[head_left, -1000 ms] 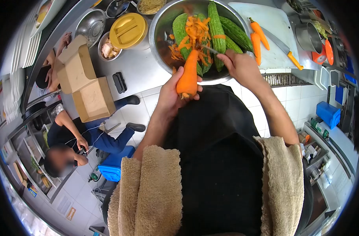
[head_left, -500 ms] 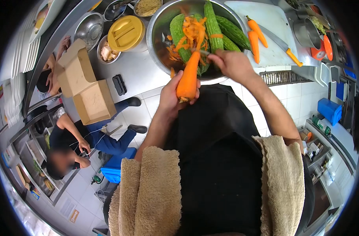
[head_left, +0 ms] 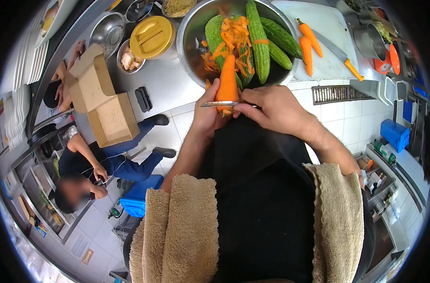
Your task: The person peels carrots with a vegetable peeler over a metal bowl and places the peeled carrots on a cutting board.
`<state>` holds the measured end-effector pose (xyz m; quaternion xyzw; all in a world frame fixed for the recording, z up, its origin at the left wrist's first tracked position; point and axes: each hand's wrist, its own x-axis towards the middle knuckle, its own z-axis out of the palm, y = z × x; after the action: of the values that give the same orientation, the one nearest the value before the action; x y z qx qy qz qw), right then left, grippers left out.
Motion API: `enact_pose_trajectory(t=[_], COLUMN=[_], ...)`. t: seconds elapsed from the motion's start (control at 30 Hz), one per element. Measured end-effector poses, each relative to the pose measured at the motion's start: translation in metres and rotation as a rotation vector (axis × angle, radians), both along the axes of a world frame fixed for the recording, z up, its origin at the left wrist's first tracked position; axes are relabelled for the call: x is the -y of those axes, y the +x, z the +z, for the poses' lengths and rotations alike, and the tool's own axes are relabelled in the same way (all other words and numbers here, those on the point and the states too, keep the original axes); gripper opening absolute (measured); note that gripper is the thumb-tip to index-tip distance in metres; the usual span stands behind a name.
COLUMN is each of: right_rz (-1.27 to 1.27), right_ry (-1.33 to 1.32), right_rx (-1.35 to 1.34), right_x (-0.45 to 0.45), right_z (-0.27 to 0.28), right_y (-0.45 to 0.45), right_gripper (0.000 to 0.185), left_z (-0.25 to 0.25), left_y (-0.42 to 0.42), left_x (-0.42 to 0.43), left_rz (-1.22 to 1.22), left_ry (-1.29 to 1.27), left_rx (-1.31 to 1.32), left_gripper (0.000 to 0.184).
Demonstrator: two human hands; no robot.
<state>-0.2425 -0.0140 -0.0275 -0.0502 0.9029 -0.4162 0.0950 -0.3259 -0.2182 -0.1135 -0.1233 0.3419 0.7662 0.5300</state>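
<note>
My left hand (head_left: 207, 111) is closed around a carrot (head_left: 228, 82), its thick stem end toward me and its tip over the bowl. My right hand (head_left: 271, 106) grips a metal peeler (head_left: 219, 104), whose blade lies across the carrot near the stem end. Beyond them is a large steel bowl (head_left: 186, 70). It holds orange carrot peels (head_left: 234, 35) and several long green bumpy vegetables (head_left: 256, 47) that look like cucumbers or bitter gourds.
Two carrots (head_left: 306, 56) and a knife (head_left: 337, 54) lie on a white cutting board (head_left: 290, 12) at right. Left are a yellow-lidded container (head_left: 151, 37), a steel bowl of pale chunks (head_left: 130, 61) and an open cardboard box (head_left: 112, 120). A seated person (head_left: 85, 151) is at lower left.
My right hand has drawn the peeler back from the carrot's tip to its stem end, toward me. My left hand still holds the carrot, which now points more straight ahead.
</note>
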Motion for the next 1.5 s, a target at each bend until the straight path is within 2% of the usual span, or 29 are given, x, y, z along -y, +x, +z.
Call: enact_pose_trajectory(t=[0.1,0.17,0.33,0.47,0.57,0.63,0.7,0.8,0.9,1.07,1.17,1.3,1.33,1.4,1.5], right_rz=[-0.022,-0.152,-0.288,-0.336,-0.219,-0.056,0.018,0.002,-0.159,-0.243,-0.290,-0.151,-0.085,0.017,0.003], right_ry=[0.184,0.325,0.604,0.444,0.137,0.060,-0.033,0.098,0.261,0.505,0.377,0.067,0.053,0.051,0.080], right_rx=[-0.043,-0.088,0.125,0.164,0.058,0.058,-0.063,-0.070,-0.098,0.104,0.072,-0.032,0.003,0.019,-0.067], right_x=[-0.007,-0.017,-0.059,-0.054,-0.034,-0.017,-0.004,-0.009,-0.035,-0.064,-0.055,-0.028,-0.020,-0.008,-0.007], right_z=[-0.007,-0.031,-0.067,-0.049,-0.029,-0.012,-0.010,-0.013,-0.059,-0.076,-0.059,-0.021,-0.010,-0.002,-0.012], right_y=[-0.002,-0.010,-0.033,-0.028,-0.013,-0.003,0.002,-0.004,-0.019,-0.034,-0.033,-0.021,-0.018,-0.013,-0.013], right_gripper=[0.036,0.042,0.047,0.046,0.039,0.033,0.032,0.034,0.041,0.043,0.039,0.029,0.032,0.033,0.033], left_z=[-0.007,-0.007,0.000,0.010,0.010,0.018,0.005,-0.009,-0.008,0.005,0.009,0.007,0.007,0.003,0.000], left_y=[0.001,0.001,0.001,0.000,0.000,-0.001,-0.002,-0.003,-0.003,-0.006,-0.010,-0.010,-0.011,-0.014,-0.016], left_x=[0.001,0.001,0.005,0.003,-0.001,-0.004,0.001,0.006,0.005,0.008,0.008,0.004,0.003,0.004,0.005], left_rz=[-0.002,-0.025,-0.071,0.001,0.031,0.013,0.007,-0.001,-0.048,-0.071,-0.025,0.025,0.036,0.018,-0.009], left_ry=[-0.021,-0.028,0.095,-0.019,-0.135,-0.158,-0.032,0.079,0.125,0.122,0.040,-0.088,-0.117,-0.007,0.038], left_rx=[-0.010,-0.021,-0.050,0.011,0.050,0.022,0.017,0.015,0.006,-0.026,0.020,0.081,0.088,0.084,0.068], left_gripper=[0.053,0.053,0.053,0.053,0.057,0.063,0.060,0.058,0.057,0.058,0.060,0.060,0.060,0.060,0.061])
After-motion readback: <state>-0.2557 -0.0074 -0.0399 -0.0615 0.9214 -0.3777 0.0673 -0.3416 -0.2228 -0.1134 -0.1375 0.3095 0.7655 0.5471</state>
